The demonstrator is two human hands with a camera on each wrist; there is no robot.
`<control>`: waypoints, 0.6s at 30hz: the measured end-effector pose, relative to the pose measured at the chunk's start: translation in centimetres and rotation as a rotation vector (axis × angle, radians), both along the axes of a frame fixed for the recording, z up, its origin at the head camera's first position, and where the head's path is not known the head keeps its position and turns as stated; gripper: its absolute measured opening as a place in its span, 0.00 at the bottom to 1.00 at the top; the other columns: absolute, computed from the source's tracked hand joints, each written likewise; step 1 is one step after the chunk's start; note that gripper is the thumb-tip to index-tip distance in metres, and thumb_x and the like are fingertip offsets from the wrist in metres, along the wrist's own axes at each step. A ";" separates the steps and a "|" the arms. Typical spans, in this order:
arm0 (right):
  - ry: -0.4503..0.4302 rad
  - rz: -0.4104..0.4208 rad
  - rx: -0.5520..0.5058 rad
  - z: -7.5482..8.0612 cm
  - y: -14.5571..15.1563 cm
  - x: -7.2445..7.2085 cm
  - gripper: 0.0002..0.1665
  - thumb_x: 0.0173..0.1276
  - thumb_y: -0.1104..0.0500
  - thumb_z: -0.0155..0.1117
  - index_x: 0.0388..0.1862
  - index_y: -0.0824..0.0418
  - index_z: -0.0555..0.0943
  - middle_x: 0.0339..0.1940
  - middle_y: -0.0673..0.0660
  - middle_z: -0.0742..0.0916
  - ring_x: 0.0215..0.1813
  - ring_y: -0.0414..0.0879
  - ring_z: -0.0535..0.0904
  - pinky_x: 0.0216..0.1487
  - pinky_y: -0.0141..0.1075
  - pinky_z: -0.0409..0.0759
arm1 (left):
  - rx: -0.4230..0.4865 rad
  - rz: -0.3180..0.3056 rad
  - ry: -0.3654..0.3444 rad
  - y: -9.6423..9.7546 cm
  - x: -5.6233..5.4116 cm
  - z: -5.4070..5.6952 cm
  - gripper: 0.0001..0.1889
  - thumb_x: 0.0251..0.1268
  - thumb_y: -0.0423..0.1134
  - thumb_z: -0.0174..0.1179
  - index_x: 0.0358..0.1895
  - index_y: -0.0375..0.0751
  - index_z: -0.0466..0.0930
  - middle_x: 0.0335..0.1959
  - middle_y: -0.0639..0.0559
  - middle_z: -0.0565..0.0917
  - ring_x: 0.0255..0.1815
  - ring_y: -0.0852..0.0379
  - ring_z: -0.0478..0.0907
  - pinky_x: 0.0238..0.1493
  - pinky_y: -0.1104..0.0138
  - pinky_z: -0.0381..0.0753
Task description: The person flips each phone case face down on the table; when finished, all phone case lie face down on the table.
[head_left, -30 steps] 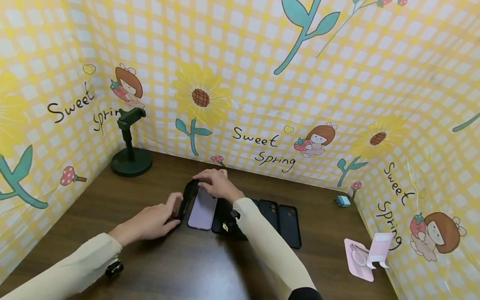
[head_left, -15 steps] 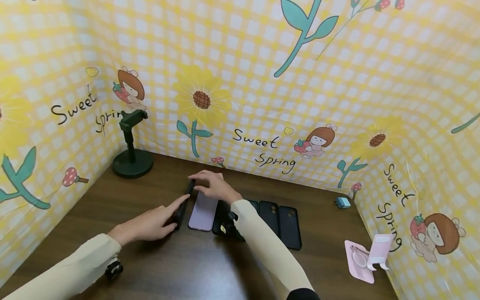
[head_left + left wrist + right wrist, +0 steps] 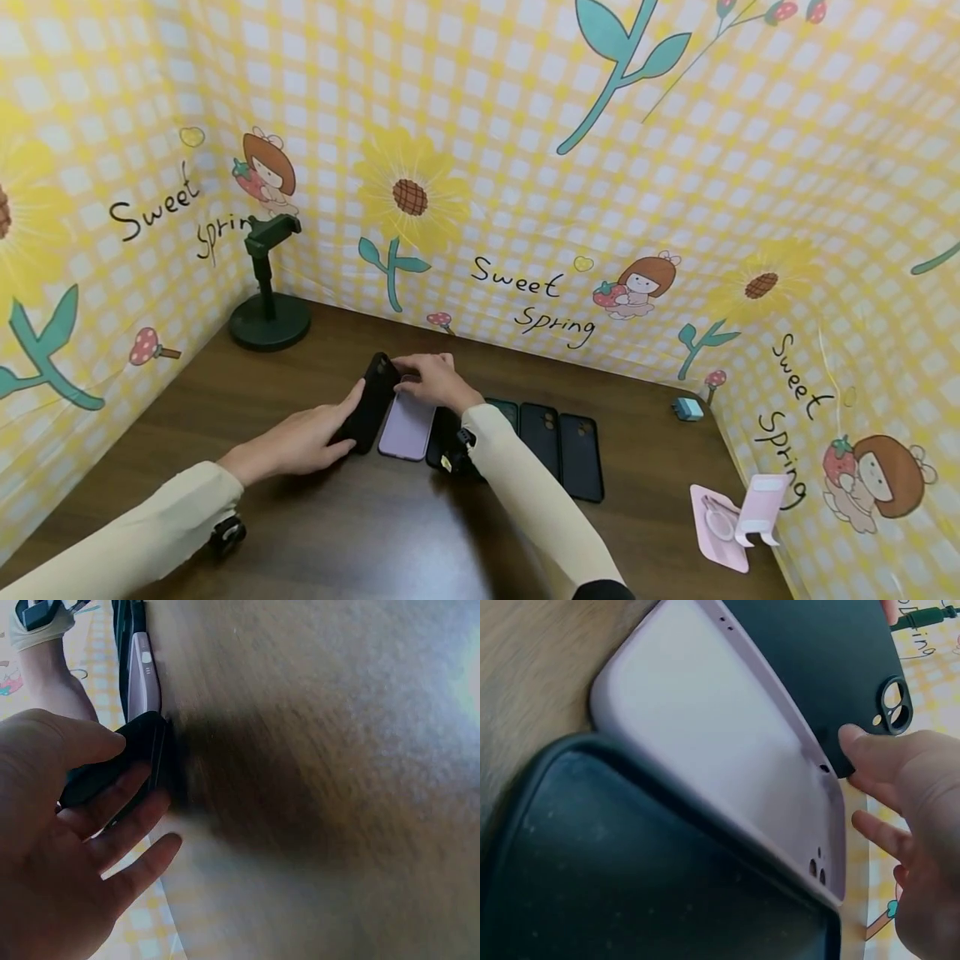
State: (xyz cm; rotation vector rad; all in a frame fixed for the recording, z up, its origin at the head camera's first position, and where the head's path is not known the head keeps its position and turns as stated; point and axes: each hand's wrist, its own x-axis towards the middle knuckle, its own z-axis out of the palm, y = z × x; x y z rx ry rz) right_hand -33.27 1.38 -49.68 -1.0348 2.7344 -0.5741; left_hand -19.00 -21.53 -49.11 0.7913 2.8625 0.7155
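Note:
A black phone case [image 3: 371, 408] is tilted up off the table, its camera cutout [image 3: 896, 705] at the far end. My left hand [image 3: 311, 433] grips its near left side, thumb on one face and fingers on the other. At the far corner by the cutout, my right hand [image 3: 437, 380] pinches the case, with the thumb [image 3: 862, 746] on its broad face. Just right of it lies a lilac phone case [image 3: 407, 429], hollow side up in the right wrist view. A dark case [image 3: 645, 862] lies beside the lilac one, partly covered by my right forearm in the head view.
Further right in the row lie a green-edged case [image 3: 504, 408] and two dark cases, one of them a black case [image 3: 582, 454]. A dark green phone stand [image 3: 268, 321] stands back left. At right are a blue charger plug [image 3: 687, 408] and a pink folding stand [image 3: 723, 527].
The black case has turned from standing nearly edge-on to showing its broad face with the camera cutout. Both hands have stayed at its two ends.

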 end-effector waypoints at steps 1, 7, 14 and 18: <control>0.003 -0.003 0.014 -0.1 0.0 0.0 0.28 0.75 0.49 0.66 0.72 0.46 0.77 0.64 0.44 0.86 0.65 0.39 0.81 0.61 0.41 0.59 | -0.010 0.001 0.017 0.0 0.0 0.0 0.48 0.72 0.39 0.64 0.82 0.27 0.41 0.59 0.29 0.82 0.54 0.41 0.85 0.49 0.51 0.85; 0.035 -0.003 0.044 -0.5 0.1 -0.1 0.28 0.74 0.47 0.66 0.72 0.44 0.77 0.64 0.43 0.86 0.63 0.38 0.81 0.61 0.41 0.59 | -0.062 0.053 0.075 0.2 -0.2 0.2 0.46 0.69 0.43 0.67 0.80 0.25 0.51 0.52 0.35 0.86 0.47 0.47 0.86 0.39 0.57 0.84; 0.068 -0.017 0.073 -0.3 -0.1 0.1 0.27 0.74 0.44 0.66 0.70 0.44 0.79 0.63 0.44 0.87 0.59 0.39 0.82 0.57 0.40 0.59 | -0.085 0.129 0.066 0.0 -0.4 0.2 0.47 0.63 0.50 0.72 0.77 0.27 0.61 0.33 0.55 0.79 0.31 0.63 0.72 0.28 0.68 0.70; 0.076 -0.022 0.085 -0.5 -0.4 0.2 0.25 0.74 0.44 0.65 0.69 0.44 0.81 0.62 0.44 0.86 0.57 0.40 0.82 0.55 0.40 0.58 | -0.085 0.145 0.043 -0.2 -0.4 -0.1 0.47 0.62 0.52 0.72 0.76 0.27 0.63 0.28 0.59 0.72 0.26 0.65 0.66 0.27 0.70 0.64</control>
